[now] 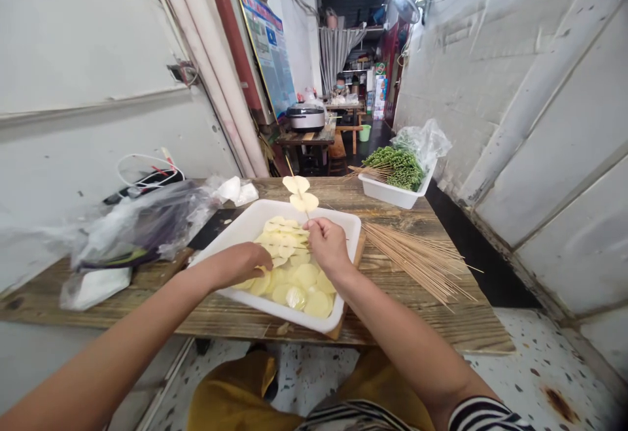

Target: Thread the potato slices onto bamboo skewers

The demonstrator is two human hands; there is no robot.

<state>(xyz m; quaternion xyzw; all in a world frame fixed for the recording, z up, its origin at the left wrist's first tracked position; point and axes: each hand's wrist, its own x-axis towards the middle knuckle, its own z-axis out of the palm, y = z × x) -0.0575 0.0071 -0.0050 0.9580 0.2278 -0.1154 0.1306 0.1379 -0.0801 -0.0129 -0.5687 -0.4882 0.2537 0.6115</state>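
Observation:
My right hand (pixel 326 244) is shut on a thin bamboo skewer (pixel 305 212) above a white rectangular tray (pixel 294 212). Several thin pale potato slices (pixel 299 194) are threaded on the skewer's upper part. Many more potato slices (pixel 294 280) lie overlapping in the tray. My left hand (pixel 239 265) curls over the tray's left side, its fingertips at the slices. Its fingers hide whether it holds one.
A loose bundle of bamboo skewers (pixel 417 262) lies on the wooden table (pixel 147 297) to the right. Behind it stands a smaller white tray (pixel 387 189) of green skewered vegetables. Plastic bags (pixel 142 225) lie at the left. A rice cooker (pixel 305 117) stands farther back.

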